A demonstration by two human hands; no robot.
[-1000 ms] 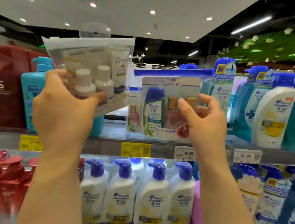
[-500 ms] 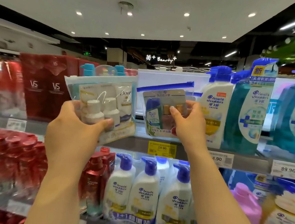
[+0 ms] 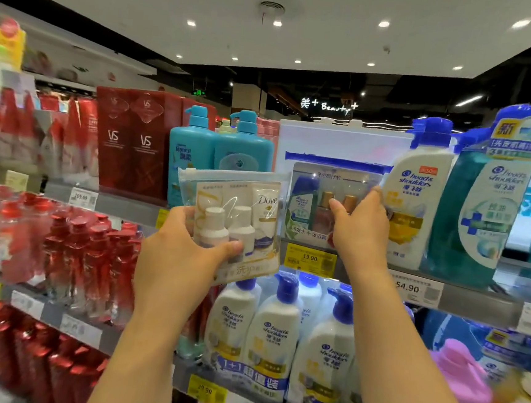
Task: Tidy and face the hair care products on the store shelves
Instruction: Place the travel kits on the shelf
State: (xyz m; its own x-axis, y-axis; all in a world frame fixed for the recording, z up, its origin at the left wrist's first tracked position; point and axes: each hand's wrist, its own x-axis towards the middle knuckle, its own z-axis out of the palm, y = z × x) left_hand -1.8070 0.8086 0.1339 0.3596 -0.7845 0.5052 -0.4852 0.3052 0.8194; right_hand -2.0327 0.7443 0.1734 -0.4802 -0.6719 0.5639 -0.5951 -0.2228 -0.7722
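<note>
Compared with a second ago, we have lowered the Dove travel kit (image 3: 236, 224) toward the middle of the frame. Our left hand (image 3: 185, 258) grips its lower corner, thumb over the front. The Head & Shoulders travel kit (image 3: 321, 206) now stands on the upper shelf (image 3: 474, 300), at centre right. Our right hand (image 3: 361, 229) still pinches its right edge. We judge that one kit is almost faced and one waits for its place. We count two kits, two teal pump bottles (image 3: 219, 162) and two red VS boxes (image 3: 131, 141).
</note>
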